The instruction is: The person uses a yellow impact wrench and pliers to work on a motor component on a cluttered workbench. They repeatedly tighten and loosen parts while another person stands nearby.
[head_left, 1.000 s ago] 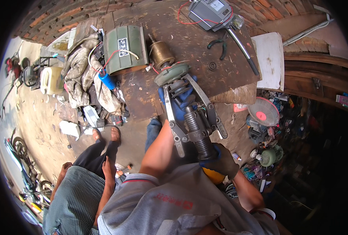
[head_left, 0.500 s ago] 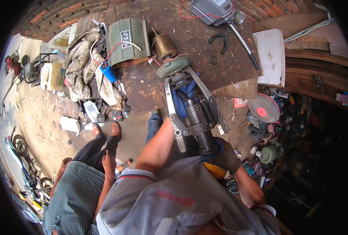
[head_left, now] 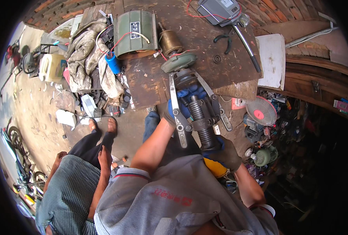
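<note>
A large two-jaw gear puller [head_left: 200, 124] with a ribbed black cylinder points away from me. Its long steel arms reach to a dark pulley [head_left: 185, 77] beside a green round motor cover [head_left: 179, 62]. My left hand [head_left: 185, 105], in a blue-palmed glove, is at the puller's far end, fingers curled between the arms just below the pulley. That hand partly hides the cylinder's tip. Closed around the cylinder's near end is my right hand [head_left: 228, 155], also gloved. Behind the cover, a copper-coloured rotor [head_left: 170, 42] lies on the wooden bench [head_left: 205, 47].
On the bench are a green motor housing [head_left: 134, 33] with wires, a blue capacitor [head_left: 112, 64], pliers [head_left: 225, 42] and a grey scale head [head_left: 218, 11] on a metal pole. Another person [head_left: 70, 180] is at my left. A pink-hubbed fan [head_left: 261, 111] and clutter lie right.
My left hand's fingers have come round in front of the pulley, covering the cylinder's tip. The right hand keeps its hold on the near end. The view has shifted slightly.
</note>
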Motion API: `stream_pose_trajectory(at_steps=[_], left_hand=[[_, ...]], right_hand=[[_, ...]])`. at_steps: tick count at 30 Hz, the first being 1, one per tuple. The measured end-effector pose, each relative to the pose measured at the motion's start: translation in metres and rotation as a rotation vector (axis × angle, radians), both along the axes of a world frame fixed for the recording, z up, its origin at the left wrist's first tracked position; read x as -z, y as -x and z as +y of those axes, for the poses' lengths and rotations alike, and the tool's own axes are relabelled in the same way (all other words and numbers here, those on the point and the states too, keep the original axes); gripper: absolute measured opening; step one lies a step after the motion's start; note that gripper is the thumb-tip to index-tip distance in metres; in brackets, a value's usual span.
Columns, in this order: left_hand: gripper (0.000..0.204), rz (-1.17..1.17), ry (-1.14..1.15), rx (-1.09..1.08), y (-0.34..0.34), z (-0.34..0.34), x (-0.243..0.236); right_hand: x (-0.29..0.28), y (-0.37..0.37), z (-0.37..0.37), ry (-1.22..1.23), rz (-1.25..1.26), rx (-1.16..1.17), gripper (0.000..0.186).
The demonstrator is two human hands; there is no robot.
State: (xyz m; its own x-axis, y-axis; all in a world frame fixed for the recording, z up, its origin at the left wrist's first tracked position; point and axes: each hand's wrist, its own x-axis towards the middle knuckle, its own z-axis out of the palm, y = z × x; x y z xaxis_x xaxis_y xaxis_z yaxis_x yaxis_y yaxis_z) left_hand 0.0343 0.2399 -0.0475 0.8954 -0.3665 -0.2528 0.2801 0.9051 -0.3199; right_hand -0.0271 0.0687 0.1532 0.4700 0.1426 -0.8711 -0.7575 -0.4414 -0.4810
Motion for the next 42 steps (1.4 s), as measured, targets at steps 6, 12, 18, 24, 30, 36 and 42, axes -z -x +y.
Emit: stream_pose_trajectory(at_steps=[6,12,18,24,30,36,42], left_hand=[[0.020,-0.170,0.106,-0.002,-0.014,-0.008,-0.003],[0.019,-0.212,0.056,0.040,-0.018,-0.014,-0.015],[0.025,-0.235,0.137,0.101,-0.018,-0.022,0.002],[0.024,-0.043,-0.001,0.169,-0.019,-0.016,-0.012],[0.023,-0.157,-0.013,0.230,-0.019,-0.011,-0.018],[0.021,-0.212,0.061,0.105,-0.018,-0.020,-0.030],[0.023,-0.251,0.021,0.106,-0.012,-0.019,-0.031]], right_hand=[[-0.002,0.002,-0.002,-0.003,-0.035,-0.010,0.053],[-0.008,-0.001,-0.002,0.049,-0.107,-0.096,0.052],[-0.017,-0.001,-0.001,0.047,-0.025,-0.024,0.052],[-0.031,-0.014,-0.002,-0.016,0.025,0.009,0.048],[-0.046,-0.021,-0.002,-0.032,0.083,0.044,0.038],[-0.050,-0.020,-0.002,0.033,0.045,0.015,0.046],[-0.045,-0.015,-0.010,-0.040,0.009,0.015,0.043]])
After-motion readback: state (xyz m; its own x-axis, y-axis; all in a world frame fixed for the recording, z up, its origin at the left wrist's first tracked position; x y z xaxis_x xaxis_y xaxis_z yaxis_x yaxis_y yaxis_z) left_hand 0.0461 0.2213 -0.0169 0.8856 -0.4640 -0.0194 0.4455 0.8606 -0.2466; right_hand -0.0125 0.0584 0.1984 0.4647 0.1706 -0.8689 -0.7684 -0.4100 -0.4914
